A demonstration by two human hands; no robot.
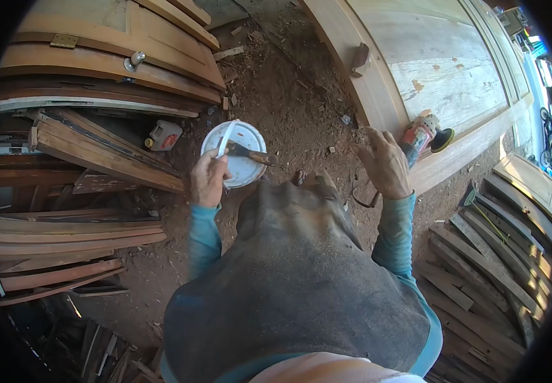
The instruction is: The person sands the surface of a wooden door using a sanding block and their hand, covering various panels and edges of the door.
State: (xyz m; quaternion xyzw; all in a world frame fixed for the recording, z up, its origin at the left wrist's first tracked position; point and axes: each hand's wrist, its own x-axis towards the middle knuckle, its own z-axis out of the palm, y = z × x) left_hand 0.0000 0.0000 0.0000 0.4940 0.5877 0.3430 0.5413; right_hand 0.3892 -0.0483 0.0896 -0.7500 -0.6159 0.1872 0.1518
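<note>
My left hand (208, 178) is closed round the white handle (227, 136) of a round white bucket (248, 175). A tool with a wooden grip (262, 157) and a darker, wider end lies across the top of this bucket; its exact kind is hard to make out. My right hand (383, 165) is empty, its fingers stretched out and apart, near the edge of a large wooden door panel (445, 83). Just right of that hand, a red power sander (421, 133) with a round disc rests on the panel. A small wooden block (360, 60) sits farther up the panel's edge.
Stacked wooden doors (174, 51) and boards (97, 153) fill the left side. A pale jerrycan (164, 136) stands beside them. More planks (487, 255) lie at the right. Dirt ground (289, 83) with wood scraps runs between the stacks and the panel.
</note>
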